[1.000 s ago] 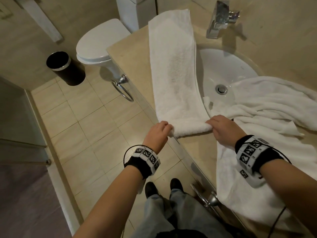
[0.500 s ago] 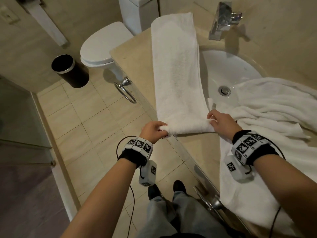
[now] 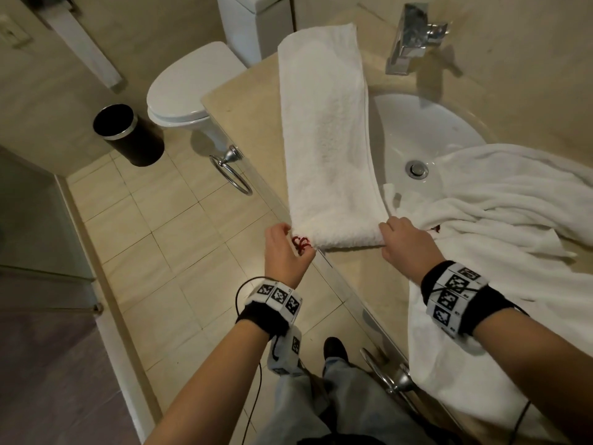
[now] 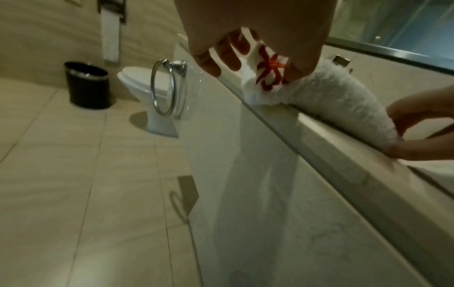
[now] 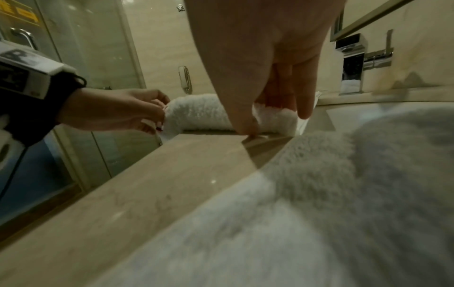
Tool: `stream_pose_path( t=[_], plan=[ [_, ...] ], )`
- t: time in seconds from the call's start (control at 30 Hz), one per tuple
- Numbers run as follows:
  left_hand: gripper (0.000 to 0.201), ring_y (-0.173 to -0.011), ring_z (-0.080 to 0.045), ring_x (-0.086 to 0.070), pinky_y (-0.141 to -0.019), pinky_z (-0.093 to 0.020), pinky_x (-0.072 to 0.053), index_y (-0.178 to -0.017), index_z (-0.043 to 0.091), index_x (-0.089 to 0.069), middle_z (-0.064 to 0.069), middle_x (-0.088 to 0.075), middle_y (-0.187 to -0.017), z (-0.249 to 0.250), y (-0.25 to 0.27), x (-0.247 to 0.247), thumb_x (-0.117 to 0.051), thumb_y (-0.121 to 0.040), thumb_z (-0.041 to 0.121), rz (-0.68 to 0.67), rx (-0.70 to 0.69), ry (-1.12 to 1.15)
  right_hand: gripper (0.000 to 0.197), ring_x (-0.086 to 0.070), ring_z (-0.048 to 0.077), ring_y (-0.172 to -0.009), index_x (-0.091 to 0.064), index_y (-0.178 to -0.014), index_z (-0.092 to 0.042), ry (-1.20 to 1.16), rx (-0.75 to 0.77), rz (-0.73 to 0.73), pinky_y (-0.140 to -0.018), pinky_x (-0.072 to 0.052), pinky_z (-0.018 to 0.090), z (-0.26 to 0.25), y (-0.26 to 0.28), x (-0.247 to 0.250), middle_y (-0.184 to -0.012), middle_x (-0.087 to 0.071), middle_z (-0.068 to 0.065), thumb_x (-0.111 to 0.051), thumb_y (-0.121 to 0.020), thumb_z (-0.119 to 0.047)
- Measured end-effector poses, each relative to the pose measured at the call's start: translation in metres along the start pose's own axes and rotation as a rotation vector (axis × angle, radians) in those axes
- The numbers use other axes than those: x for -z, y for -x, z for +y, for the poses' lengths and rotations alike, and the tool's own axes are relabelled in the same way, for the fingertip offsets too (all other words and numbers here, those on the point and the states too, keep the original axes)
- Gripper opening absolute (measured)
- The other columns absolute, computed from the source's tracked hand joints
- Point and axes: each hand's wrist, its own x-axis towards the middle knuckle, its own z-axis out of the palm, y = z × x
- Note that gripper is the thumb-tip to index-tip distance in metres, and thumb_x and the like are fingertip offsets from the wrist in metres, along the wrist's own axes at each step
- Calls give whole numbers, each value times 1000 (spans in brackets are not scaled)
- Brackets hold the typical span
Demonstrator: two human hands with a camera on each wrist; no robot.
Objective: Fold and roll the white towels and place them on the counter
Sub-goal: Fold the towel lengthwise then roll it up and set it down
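Observation:
A long white towel (image 3: 324, 123), folded into a narrow strip, lies on the beige counter (image 3: 244, 117) from the back wall to the front edge. Its near end is turned up into a small roll (image 3: 348, 234) (image 4: 326, 97) (image 5: 196, 112). My left hand (image 3: 285, 245) (image 4: 248, 50) pinches the roll's left end, where red embroidery (image 4: 269, 68) shows. My right hand (image 3: 401, 239) (image 5: 270, 97) grips the roll's right end, thumb on the counter. Other loose white towels (image 3: 500, 226) (image 5: 294, 203) lie crumpled at the right, over the sink's edge and the counter front.
A white sink (image 3: 426, 136) with a chrome tap (image 3: 409, 40) is set beside the strip. Left of the counter stand a toilet (image 3: 186, 88) and a black bin (image 3: 128, 133). Chrome towel rings (image 3: 231, 171) hang on the counter front. Tiled floor lies below.
The rolled end has moved a little farther up the strip. My left hand has shifted from on top of the roll to its end, baring the red embroidery.

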Motion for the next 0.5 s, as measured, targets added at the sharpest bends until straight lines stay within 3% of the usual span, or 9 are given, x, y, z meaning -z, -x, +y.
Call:
stream_pose_path(
  t=[0.13, 0.23, 0.37, 0.43, 0.5],
  plan=[
    [31, -67, -9, -48, -59, -11, -40, -92, 16, -46, 6, -52, -79, -7, 15, -7, -72, -76, 15, 58, 170, 258, 43, -52, 24, -44, -53, -54, -7, 74, 46, 59, -31, -27, 17, -3, -10, -2, -53, -50, 8, -83, -25, 5],
    [20, -60, -8, -49, -61, -21, -43, -69, 21, -57, 9, -59, -68, -15, 14, -8, -75, -75, 14, 111, 252, 364, 44, -49, 23, -40, -52, -53, -7, 110, 46, 101, -36, -21, 16, -5, -14, -2, -51, -48, 7, -82, -22, 6],
    [19, -60, -8, -49, -62, -24, -45, -72, 27, -60, 11, -63, -73, -16, 11, -8, -77, -73, 19, 134, 264, 409, 45, -49, 24, -38, -52, -51, -5, 103, 63, 145, -40, -18, 17, -6, -19, -7, -50, -48, 9, -80, -21, 11],
    [18, -62, -8, -52, -65, -24, -47, -72, 26, -61, 11, -64, -71, -15, 10, -9, -77, -73, 17, 133, 280, 416, 40, -53, 26, -43, -54, -57, -3, 171, 53, 130, -41, -20, 19, -8, -19, 0, -56, -52, 11, -80, -31, 12],
    [14, -64, -10, -56, -68, -26, -48, -73, 20, -63, 8, -64, -70, -15, 10, -9, -76, -74, 14, 118, 294, 432, 27, -60, 29, -62, -59, -73, -2, 176, 36, 100, -46, -26, 25, -7, -22, 1, -73, -57, 12, -74, -54, 8]
  ],
)
